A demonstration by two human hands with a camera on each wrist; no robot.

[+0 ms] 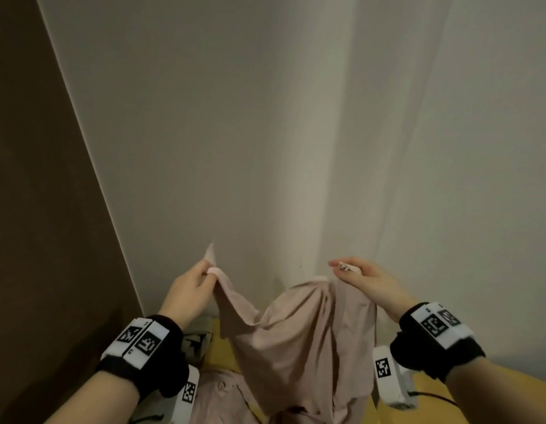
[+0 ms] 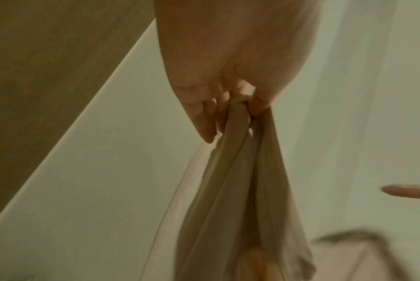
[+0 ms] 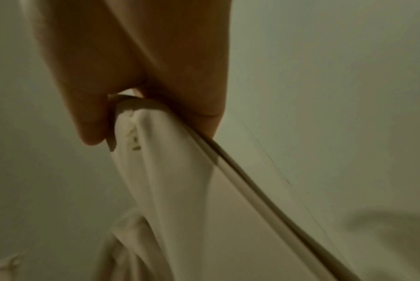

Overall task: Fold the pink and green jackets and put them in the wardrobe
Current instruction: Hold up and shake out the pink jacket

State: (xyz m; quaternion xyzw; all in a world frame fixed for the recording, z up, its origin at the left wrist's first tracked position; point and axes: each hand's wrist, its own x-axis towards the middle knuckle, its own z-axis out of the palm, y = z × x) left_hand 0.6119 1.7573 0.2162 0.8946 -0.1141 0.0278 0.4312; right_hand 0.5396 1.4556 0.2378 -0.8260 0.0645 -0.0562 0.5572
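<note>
The pink jacket hangs in the air between my two hands, its lower part draped over a yellow surface. My left hand pinches one upper edge of the pink jacket between thumb and fingers. My right hand pinches the other upper edge, close to a zipper pull, and the fabric falls from that grip. A bit of greenish cloth, perhaps the green jacket, shows beside my left wrist, mostly hidden.
A pale wall corner rises straight ahead of my hands. A dark brown panel stands at the left. The yellow surface continues at the lower right under my right arm.
</note>
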